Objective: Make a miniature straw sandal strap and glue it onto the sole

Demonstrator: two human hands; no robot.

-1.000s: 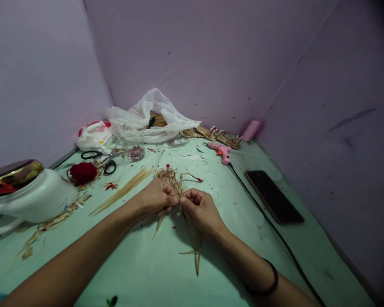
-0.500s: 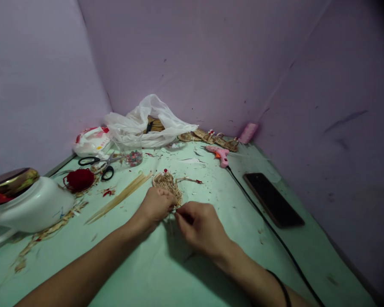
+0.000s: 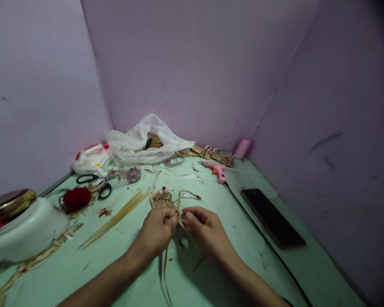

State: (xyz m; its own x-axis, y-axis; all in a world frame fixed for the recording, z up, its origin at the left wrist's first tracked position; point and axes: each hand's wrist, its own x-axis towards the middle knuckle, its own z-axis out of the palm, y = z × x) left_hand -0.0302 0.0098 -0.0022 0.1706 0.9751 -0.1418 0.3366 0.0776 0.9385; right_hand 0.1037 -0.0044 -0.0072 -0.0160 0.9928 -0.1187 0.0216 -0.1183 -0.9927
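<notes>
Under my hands, the green tabletop [image 3: 230, 281]: flat surface, the work kept low against it, likely for support.
Dry strips [image 3: 117, 219]: lying together left of my grip, apart, within easy reach by my judgement.
Black phone [image 3: 272, 219]: well right of my grip, probably laid there out of the way.
Left hand [image 3: 158, 230]: thumb and fingers closed on the woven piece [image 3: 161, 199] at its near edge, presumably to steady it.
Right hand [image 3: 208, 230]: just beside the left, fingertips by that edge; cannot tell whether I pinch a strand.
Woven piece: mostly beyond my left fingers.
Trailing strip [image 3: 165, 268]: runs toward me from below my left hand.
Red bead [image 3: 164, 188]: at the piece's far edge, clear of my fingers.
</notes>
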